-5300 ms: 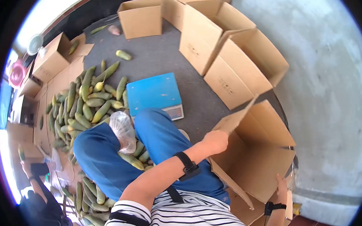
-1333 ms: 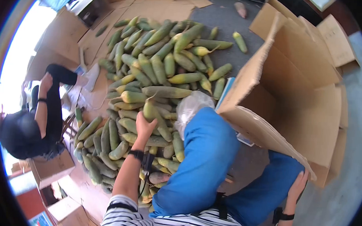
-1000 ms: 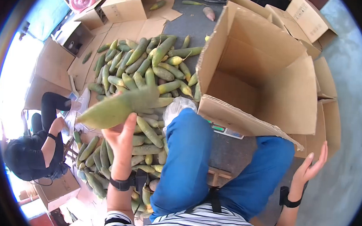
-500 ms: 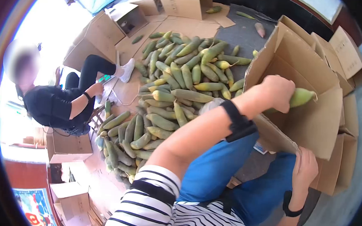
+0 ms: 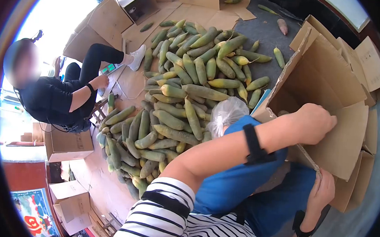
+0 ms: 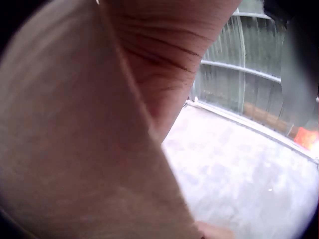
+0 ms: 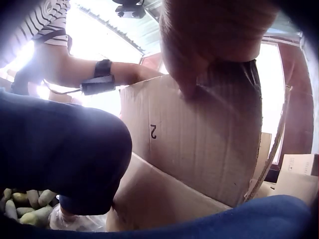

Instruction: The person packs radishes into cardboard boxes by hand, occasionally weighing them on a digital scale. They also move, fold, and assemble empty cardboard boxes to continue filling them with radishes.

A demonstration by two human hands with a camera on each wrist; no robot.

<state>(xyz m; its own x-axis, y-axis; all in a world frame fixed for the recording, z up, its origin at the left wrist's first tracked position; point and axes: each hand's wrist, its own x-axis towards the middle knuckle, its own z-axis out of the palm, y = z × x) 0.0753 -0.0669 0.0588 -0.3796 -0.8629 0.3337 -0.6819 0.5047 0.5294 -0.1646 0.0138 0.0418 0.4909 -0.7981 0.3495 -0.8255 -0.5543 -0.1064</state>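
Note:
An open cardboard box leans by the person's knees. My left hand reaches over its near wall into the opening, knuckles up, fingertips hidden; I cannot tell whether it still holds a green radish. A small pale rounded end shows inside the box behind the forearm. In the left wrist view, a cardboard edge crosses in front of the wrist. My right hand grips the box's near edge, its thumb against the outer face in the right wrist view.
A big pile of green radishes covers the floor left of the knees, beside a clear plastic bag. Another person sits at far left. More cardboard boxes stand right and behind; a blue scale edge peeks out beside the box.
The left hand picked a green radish from the pile, swung it rightward and took it into the box; it no longer shows in the hand. The right hand came off the box edge, then gripped it again.

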